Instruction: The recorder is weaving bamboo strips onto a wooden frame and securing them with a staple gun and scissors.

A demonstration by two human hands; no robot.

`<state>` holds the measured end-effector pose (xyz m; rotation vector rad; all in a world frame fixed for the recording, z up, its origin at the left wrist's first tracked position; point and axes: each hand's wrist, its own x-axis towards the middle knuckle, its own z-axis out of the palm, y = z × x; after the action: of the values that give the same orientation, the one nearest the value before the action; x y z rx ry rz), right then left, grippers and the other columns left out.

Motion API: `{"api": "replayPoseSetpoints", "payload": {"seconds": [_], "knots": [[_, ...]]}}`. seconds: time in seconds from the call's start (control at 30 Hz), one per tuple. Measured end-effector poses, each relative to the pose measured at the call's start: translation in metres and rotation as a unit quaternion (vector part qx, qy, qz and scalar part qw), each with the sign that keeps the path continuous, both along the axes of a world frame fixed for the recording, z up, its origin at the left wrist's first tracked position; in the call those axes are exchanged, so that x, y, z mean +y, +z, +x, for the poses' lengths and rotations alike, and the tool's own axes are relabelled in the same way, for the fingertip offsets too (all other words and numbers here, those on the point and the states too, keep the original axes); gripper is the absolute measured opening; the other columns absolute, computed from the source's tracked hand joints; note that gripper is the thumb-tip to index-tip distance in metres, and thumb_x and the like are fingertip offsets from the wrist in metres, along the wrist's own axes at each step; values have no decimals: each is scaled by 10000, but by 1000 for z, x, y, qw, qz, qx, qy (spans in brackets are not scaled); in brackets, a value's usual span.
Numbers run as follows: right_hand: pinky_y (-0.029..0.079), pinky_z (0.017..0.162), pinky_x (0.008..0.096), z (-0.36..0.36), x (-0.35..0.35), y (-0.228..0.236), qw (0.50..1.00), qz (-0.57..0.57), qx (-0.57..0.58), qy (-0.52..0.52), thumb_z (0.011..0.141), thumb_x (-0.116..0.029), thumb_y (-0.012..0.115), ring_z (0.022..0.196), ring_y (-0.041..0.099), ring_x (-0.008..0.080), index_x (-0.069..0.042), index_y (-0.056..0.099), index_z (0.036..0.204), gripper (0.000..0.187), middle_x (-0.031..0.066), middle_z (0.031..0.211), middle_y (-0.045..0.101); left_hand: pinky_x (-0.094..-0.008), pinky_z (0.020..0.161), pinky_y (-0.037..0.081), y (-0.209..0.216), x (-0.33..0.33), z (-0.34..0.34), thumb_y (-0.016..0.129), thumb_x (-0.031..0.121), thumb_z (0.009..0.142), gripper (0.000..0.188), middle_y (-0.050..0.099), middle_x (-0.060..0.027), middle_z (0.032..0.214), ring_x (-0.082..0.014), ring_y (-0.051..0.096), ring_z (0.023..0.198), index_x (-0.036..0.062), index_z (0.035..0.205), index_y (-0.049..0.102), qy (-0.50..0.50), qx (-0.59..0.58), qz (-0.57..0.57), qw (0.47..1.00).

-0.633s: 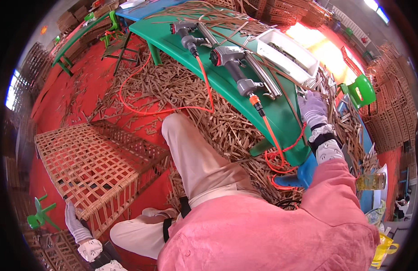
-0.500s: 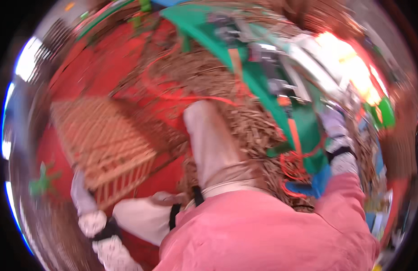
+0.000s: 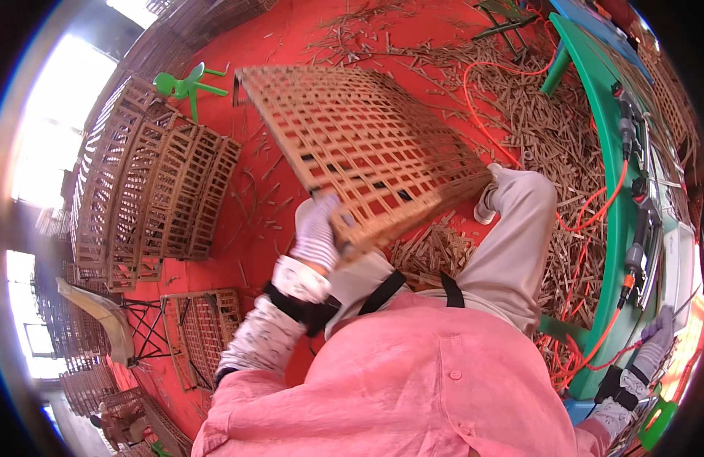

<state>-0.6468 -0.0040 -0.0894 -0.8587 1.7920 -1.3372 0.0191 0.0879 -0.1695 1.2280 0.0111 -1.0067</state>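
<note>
A lattice crate of woven bamboo slats (image 3: 367, 141) is tilted in front of my knees. My left hand (image 3: 317, 228), in a striped glove, is closed on its near left corner. Some of those fingers are hidden behind the slats. Far to the right, my right hand (image 3: 658, 333), also gloved, reaches to the edge of the green table (image 3: 607, 206), beside a white box (image 3: 678, 259). A thin dark strip shows near its fingertips; the fingers are too small and distorted there to tell whether they grip it.
Several bamboo crates (image 3: 150, 186) stand nested at left, near a green stool (image 3: 188, 82). A flat lattice panel (image 3: 203, 335) lies below them. Bamboo offcuts (image 3: 527, 122) litter the red floor. Power tools (image 3: 640, 228) with an orange hose (image 3: 618, 190) lie along the table.
The view has swung leftward overall and steadied. The crate, earlier at lower left, now stands in front of my knees with my left hand still on it. My right hand remains by the table.
</note>
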Motion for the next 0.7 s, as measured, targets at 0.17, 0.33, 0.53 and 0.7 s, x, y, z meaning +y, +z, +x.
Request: {"api": "replayPoseSetpoints", "payload": {"seconds": [0.17,0.33,0.53,0.7], "knots": [[174,297,207,211,-12,8,986,61,-69,136,799,-319,631,344,278,30,-115,569,844,217,-83,551,378,-378,653,514,-3,-5,-69,525,203,897,144,564,-87,717,-221,549,629,77,967,521,17,108,-28,994],[351,349,229,336,-14,-33,863,195,-53,463,828,-222,609,408,427,76,-31,568,1071,312,32,799,594,-412,800,502,-26,-21,-93,514,265,915,326,607,-132,988,-268,595,910,29,1139,494,-223,160,48,960],[474,590,287,384,-13,-80,778,168,54,604,733,-263,734,635,561,151,-2,538,1107,497,52,805,599,-420,857,473,-40,-16,-100,506,312,916,433,605,-161,1080,-284,602,935,-12,1201,476,-323,153,39,933],[475,741,365,400,-28,-75,711,175,211,648,572,-336,822,860,614,314,11,510,1143,737,192,872,620,-368,865,465,-25,-19,-86,530,261,894,400,608,-182,1080,-272,612,945,-52,1143,528,-438,139,38,887]]}}
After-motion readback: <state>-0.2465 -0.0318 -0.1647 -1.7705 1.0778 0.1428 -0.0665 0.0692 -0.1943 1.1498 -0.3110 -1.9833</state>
